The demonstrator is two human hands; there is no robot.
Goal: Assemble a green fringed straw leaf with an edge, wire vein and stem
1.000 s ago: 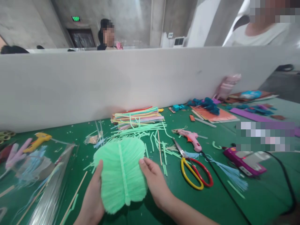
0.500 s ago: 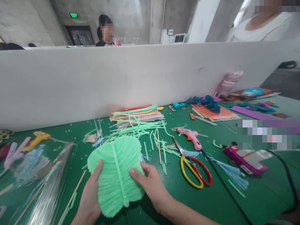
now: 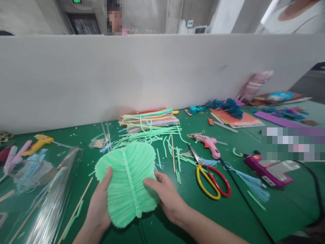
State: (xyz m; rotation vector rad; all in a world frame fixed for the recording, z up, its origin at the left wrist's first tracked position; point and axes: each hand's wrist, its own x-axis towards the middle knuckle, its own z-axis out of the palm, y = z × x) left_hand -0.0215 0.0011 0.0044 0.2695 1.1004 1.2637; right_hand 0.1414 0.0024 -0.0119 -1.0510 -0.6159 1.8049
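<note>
While we look down at the green table (image 3: 228, 217), these are the lines we can fill in.

Left hand: our left hand (image 3: 98, 206) is partly curled, thumb laid on top of the green leaf-shaped craft piece (image 3: 128, 183) at its left edge, the other fingers hidden under it.
Right hand: our right hand (image 3: 167, 196) grips the leaf's right edge, thumb on top pointing left, fingers tucked beneath and out of sight.
Leaf: held between both hands just above the near middle of the table, tilted towards us, its raised midrib running from far to near.
Right of the leaf: scissors with one yellow and one red handle (image 3: 209, 178) lie flat, with a pink glue gun (image 3: 207, 144) just beyond them.
Far of the leaf: a stack of coloured strips (image 3: 149, 120) with loose green strips (image 3: 152, 135) spilled in front.
Left side: a yellow glue gun (image 3: 38, 144) and clear plastic wrapping (image 3: 48, 189).
Hard to make out: we cannot tell what the purple device (image 3: 264, 169) at the right is; a blurred patch covers the area above it.
Cut off: the white partition (image 3: 101, 74) hides the table's far side; two other people show only above it.
</note>
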